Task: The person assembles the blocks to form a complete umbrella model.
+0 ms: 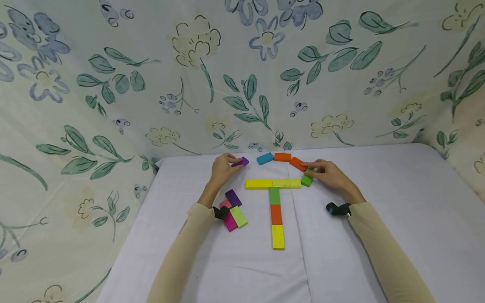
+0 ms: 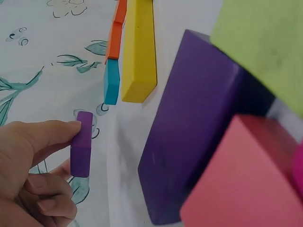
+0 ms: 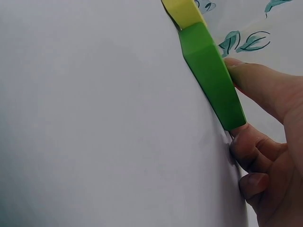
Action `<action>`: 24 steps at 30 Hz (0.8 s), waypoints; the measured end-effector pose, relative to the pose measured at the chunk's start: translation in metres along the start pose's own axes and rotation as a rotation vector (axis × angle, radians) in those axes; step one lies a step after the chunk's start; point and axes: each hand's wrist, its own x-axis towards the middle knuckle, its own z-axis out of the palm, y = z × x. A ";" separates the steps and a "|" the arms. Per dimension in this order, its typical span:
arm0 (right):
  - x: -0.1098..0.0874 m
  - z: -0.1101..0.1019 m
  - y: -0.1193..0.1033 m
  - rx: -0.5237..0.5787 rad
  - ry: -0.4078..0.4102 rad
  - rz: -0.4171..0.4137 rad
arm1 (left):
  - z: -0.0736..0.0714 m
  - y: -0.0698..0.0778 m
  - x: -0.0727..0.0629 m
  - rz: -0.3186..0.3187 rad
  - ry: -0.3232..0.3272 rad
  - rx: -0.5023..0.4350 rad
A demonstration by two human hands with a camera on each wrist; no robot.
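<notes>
My left hand (image 1: 222, 170) pinches a purple block (image 2: 81, 144) between thumb and fingers, left of the blue block (image 1: 265, 158). At the right end of a curved row, my right hand (image 1: 329, 173) grips a green block (image 3: 213, 75); its fingertips also reach the neighbouring orange block (image 1: 297, 164). Another orange block (image 1: 282, 157) lies between that one and the blue block. Below the curve, two yellow blocks (image 1: 259, 184) form a crossbar. A stem of green (image 1: 274, 196), orange (image 1: 276, 214) and yellow (image 1: 278, 237) blocks runs down from it.
Near my left wrist lie loose blocks: dark purple (image 1: 233, 198), pink (image 1: 225, 204), magenta (image 1: 230, 222) and lime (image 1: 238, 216). A white cloth (image 1: 341, 261) covers the table. Behind its far edge hangs a floral curtain (image 1: 242, 63).
</notes>
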 end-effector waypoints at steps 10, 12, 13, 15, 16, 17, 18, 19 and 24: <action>0.001 0.000 0.004 0.001 0.002 -0.025 | 0.022 0.012 0.010 -0.032 -0.062 -0.017; 0.001 0.001 0.004 -0.002 0.004 -0.026 | 0.024 0.012 0.011 -0.034 -0.066 -0.016; 0.001 0.001 0.004 -0.004 0.004 -0.025 | 0.025 0.012 0.011 -0.038 -0.069 -0.014; 0.001 0.001 0.004 -0.009 0.005 -0.025 | 0.026 0.012 0.011 -0.043 -0.076 -0.010; 0.001 0.001 0.004 -0.009 0.005 -0.025 | 0.027 0.012 0.011 -0.046 -0.080 -0.011; 0.002 0.001 0.005 -0.010 0.007 -0.026 | 0.028 0.011 0.011 -0.048 -0.084 -0.011; 0.002 0.001 0.005 -0.010 0.008 -0.026 | 0.028 0.011 0.011 -0.047 -0.088 -0.013; 0.001 0.001 0.005 -0.009 0.010 -0.026 | 0.029 0.011 0.011 -0.049 -0.093 -0.016; 0.001 0.002 0.004 -0.010 0.011 -0.028 | 0.025 0.009 0.010 -0.049 -0.145 -0.042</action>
